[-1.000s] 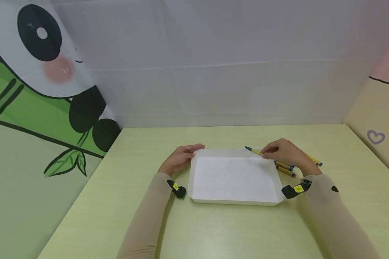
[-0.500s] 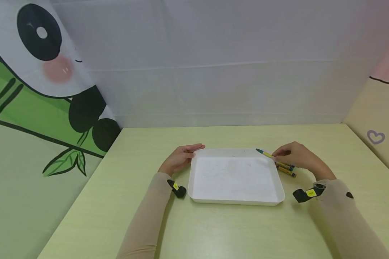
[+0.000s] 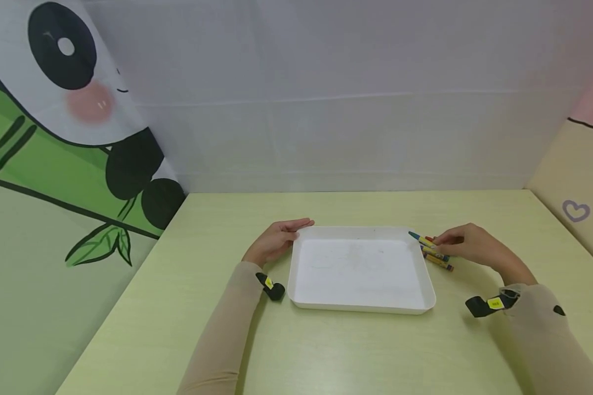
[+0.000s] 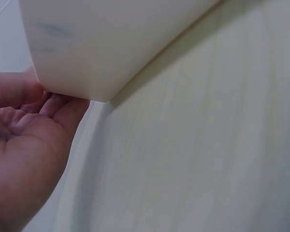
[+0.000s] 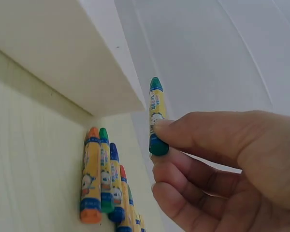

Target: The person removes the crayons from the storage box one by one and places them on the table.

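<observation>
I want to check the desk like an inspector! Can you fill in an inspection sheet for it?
Surface: pale yellow-green table, wood grain.
Job's things: white tray with nothing in it; green crayon held above the table; row of crayons lying beside the tray.
Clutter: nothing seen.
Grippers: right hand pinches the green crayon; left hand flat against the tray's left side.
Cables: nothing seen.
Surroundings: white backdrop, panda picture on the left.
</observation>
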`<state>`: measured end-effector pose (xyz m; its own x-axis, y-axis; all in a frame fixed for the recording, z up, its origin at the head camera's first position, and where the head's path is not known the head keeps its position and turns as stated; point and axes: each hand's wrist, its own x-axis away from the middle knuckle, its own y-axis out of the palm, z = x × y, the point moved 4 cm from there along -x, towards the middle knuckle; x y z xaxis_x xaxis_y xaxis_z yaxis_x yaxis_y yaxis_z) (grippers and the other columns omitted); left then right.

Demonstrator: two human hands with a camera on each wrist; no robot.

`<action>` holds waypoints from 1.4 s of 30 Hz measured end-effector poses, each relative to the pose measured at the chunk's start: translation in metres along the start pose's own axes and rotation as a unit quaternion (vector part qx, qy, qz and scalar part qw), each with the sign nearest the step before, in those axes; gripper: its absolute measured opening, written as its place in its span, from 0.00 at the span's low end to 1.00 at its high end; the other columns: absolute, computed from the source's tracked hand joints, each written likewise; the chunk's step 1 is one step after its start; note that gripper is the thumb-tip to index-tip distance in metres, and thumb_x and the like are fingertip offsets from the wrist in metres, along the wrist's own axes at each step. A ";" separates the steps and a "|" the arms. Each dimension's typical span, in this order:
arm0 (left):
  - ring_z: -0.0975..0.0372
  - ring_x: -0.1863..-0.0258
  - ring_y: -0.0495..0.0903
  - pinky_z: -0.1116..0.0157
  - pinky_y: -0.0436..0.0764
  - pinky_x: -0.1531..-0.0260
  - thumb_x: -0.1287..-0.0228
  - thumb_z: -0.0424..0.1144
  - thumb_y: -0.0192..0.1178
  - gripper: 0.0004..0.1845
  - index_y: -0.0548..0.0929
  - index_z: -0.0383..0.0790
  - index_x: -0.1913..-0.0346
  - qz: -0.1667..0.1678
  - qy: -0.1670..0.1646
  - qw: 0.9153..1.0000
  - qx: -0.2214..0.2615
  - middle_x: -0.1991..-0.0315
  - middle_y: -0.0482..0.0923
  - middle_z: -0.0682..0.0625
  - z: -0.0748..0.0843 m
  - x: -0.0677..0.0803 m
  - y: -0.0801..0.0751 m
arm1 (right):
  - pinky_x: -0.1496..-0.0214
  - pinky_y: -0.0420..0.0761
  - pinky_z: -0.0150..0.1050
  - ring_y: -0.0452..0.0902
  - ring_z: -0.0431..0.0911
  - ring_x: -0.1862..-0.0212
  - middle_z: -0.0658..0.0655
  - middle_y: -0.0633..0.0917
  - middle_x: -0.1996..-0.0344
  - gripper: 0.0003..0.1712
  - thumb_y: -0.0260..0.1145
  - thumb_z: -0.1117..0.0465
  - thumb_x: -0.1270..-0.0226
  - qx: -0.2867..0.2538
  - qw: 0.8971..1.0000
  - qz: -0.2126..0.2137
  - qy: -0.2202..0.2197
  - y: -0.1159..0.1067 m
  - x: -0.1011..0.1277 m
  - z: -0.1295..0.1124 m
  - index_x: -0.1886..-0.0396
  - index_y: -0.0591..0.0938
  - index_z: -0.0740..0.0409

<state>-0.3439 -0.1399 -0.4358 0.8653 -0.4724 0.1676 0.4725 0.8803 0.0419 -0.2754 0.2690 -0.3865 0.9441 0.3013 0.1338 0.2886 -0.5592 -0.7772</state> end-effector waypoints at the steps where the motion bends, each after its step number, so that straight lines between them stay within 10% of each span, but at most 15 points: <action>1: 0.56 0.28 0.59 0.57 0.62 0.30 0.30 0.21 0.42 0.28 0.63 0.36 0.29 -0.001 0.000 1.000 0.000 0.29 0.64 0.45 0.000 0.000 0.000 | 0.59 0.78 0.36 0.77 0.42 0.57 0.58 0.86 0.56 0.18 0.66 0.52 0.35 0.001 1.000 0.001 0.001 0.000 0.001 0.001 0.54 0.85 0.60; 42: 0.57 0.29 0.62 0.56 0.62 0.30 0.29 0.22 0.42 0.27 0.66 0.37 0.30 0.003 -0.005 1.000 0.012 0.30 0.65 0.47 -0.001 0.000 -0.002 | 0.68 0.75 0.30 0.72 0.36 0.67 0.54 0.85 0.63 0.14 0.68 0.56 0.39 -0.017 0.999 -0.030 0.010 0.020 0.023 0.034 0.59 0.86 0.62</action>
<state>-0.3447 -0.1422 -0.4373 0.8668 -0.4661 0.1770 0.4624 0.8843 0.0644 -0.2531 0.2911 -0.4201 0.9276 0.3199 0.1926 0.3503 -0.5669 -0.7456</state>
